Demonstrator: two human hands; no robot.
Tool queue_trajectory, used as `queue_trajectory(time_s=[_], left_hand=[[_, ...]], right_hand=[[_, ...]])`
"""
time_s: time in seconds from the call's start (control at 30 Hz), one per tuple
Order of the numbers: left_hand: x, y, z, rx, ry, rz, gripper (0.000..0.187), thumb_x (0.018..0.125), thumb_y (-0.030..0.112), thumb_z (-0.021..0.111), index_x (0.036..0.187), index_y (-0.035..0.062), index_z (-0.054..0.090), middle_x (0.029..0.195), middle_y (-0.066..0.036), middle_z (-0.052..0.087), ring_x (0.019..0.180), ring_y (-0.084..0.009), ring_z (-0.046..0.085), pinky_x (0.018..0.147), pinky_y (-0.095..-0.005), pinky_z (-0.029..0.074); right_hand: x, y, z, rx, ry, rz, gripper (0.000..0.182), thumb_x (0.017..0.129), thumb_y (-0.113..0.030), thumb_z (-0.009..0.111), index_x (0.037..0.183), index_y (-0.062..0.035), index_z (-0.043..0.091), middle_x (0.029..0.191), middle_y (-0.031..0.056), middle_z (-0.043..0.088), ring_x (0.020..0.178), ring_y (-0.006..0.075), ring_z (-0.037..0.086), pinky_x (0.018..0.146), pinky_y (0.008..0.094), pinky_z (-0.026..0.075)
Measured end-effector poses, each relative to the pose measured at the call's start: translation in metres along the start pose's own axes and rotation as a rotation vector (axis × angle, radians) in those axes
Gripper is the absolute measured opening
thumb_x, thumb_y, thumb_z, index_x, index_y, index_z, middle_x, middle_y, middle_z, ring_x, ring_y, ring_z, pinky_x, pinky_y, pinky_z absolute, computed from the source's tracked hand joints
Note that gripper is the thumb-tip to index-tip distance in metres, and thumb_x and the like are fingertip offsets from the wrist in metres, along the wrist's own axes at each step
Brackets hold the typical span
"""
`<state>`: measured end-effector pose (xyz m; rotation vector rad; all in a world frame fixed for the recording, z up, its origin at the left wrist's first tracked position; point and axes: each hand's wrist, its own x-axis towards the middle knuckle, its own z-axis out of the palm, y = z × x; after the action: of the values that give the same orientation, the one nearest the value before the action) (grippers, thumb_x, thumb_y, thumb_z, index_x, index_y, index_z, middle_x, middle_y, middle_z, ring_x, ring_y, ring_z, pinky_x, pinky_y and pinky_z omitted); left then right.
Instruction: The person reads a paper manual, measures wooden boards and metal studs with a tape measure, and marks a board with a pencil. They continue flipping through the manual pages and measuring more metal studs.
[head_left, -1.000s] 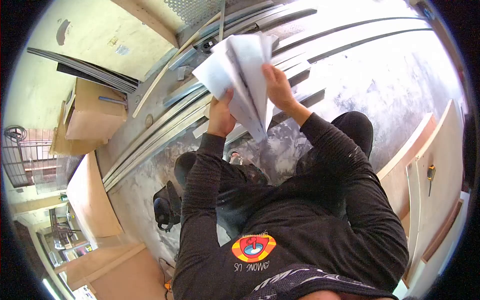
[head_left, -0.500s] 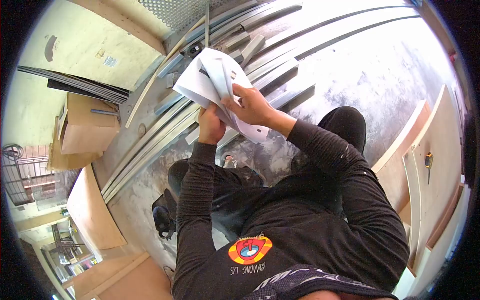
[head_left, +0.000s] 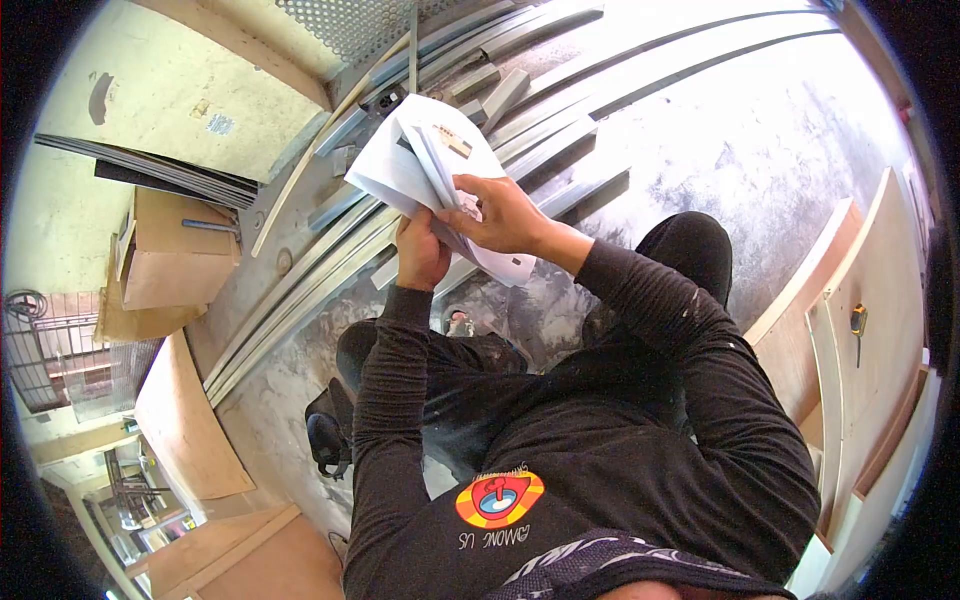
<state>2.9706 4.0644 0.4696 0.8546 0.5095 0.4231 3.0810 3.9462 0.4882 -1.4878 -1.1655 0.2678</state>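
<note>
the sheaf of white papers [head_left: 420,150] is being held chest-high over the concrete floor [head_left: 760,150]. it is judged light, limp and prone to fanning; grip at the lower edge. the left hand [head_left: 420,255] is clamping it from below, fingers curled shut. the right hand [head_left: 500,215] is pinching single sheets. metal profiles [head_left: 560,130] are lying beyond.

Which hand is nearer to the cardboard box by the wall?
Left. The left hand grips the papers on the side toward the cardboard box; the right hand is farther away.
</note>
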Motion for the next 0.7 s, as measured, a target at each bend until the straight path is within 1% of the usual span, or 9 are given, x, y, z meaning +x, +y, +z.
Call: queue_trajectory(time_s=[0.07, 0.2, 0.37, 0.57, 0.6, 0.67, 0.7], left_hand=[[0.000, 0.000, 0.000, -0.006, 0.010, 0.003, 0.032, 0.094, 0.013, 0.041, 0.123, 0.0010, 0.049, 0.113, -0.009, 0.058, 0.101, -0.0215, 0.058, 0.086, -0.0355, 0.047], [0.000, 0.000, -0.003, 0.008, -0.010, 0.008, 0.032, 0.094, 0.014, 0.041, 0.122, 0.0008, 0.050, 0.113, -0.009, 0.059, 0.101, -0.0215, 0.058, 0.086, -0.0354, 0.048], [0.002, -0.003, -0.005, -0.010, -0.031, 0.000, 0.032, 0.095, 0.013, 0.041, 0.122, 0.0005, 0.049, 0.113, -0.009, 0.058, 0.101, -0.0217, 0.058, 0.086, -0.0356, 0.048], [-0.006, -0.006, 0.004, -0.007, -0.006, 0.040, 0.032, 0.096, 0.014, 0.039, 0.125, 0.0001, 0.047, 0.115, -0.010, 0.057, 0.103, -0.0224, 0.058, 0.087, -0.0356, 0.047], [-0.007, -0.006, 0.004, 0.020, 0.014, 0.015, 0.033, 0.096, 0.014, 0.039, 0.125, 0.0001, 0.047, 0.115, -0.010, 0.057, 0.103, -0.0220, 0.057, 0.087, -0.0353, 0.048], [-0.009, -0.004, 0.005, 0.044, 0.039, -0.004, 0.033, 0.097, 0.014, 0.040, 0.125, 0.0002, 0.047, 0.116, -0.011, 0.057, 0.103, -0.0216, 0.057, 0.086, -0.0350, 0.048], [-0.008, -0.005, 0.006, 0.051, 0.067, -0.004, 0.032, 0.097, 0.015, 0.040, 0.124, 0.0001, 0.047, 0.115, -0.010, 0.057, 0.102, -0.0209, 0.057, 0.086, -0.0343, 0.048]], right_hand=[[0.000, -0.001, 0.000, 0.004, -0.016, 0.020, 0.032, 0.081, -0.019, 0.067, 0.108, -0.0008, 0.062, 0.090, 0.0217, 0.065, 0.081, 0.0310, 0.065, 0.073, 0.0371, 0.050], [0.000, 0.001, 0.001, -0.005, -0.007, -0.004, 0.032, 0.082, -0.019, 0.066, 0.108, -0.0010, 0.062, 0.091, 0.0219, 0.065, 0.082, 0.0317, 0.065, 0.074, 0.0370, 0.050], [-0.001, 0.002, -0.001, -0.020, -0.016, 0.005, 0.032, 0.082, -0.018, 0.066, 0.108, -0.0012, 0.062, 0.095, 0.0223, 0.065, 0.087, 0.0331, 0.065, 0.078, 0.0377, 0.049], [-0.003, 0.002, -0.004, 0.022, -0.058, -0.012, 0.032, 0.080, -0.016, 0.066, 0.108, -0.0006, 0.062, 0.096, 0.0227, 0.065, 0.090, 0.0347, 0.064, 0.080, 0.0380, 0.049], [-0.003, -0.002, -0.005, 0.025, -0.064, -0.016, 0.032, 0.080, -0.016, 0.066, 0.108, -0.0006, 0.062, 0.096, 0.0227, 0.065, 0.090, 0.0347, 0.064, 0.080, 0.0380, 0.049], [-0.003, -0.010, -0.006, 0.020, -0.138, 0.068, 0.032, 0.079, -0.017, 0.067, 0.106, -0.0004, 0.061, 0.095, 0.0236, 0.064, 0.091, 0.0370, 0.063, 0.080, 0.0385, 0.049], [-0.005, -0.010, -0.003, 0.022, -0.144, 0.064, 0.032, 0.079, -0.017, 0.067, 0.106, -0.0004, 0.061, 0.095, 0.0236, 0.064, 0.091, 0.0370, 0.063, 0.080, 0.0385, 0.049]])
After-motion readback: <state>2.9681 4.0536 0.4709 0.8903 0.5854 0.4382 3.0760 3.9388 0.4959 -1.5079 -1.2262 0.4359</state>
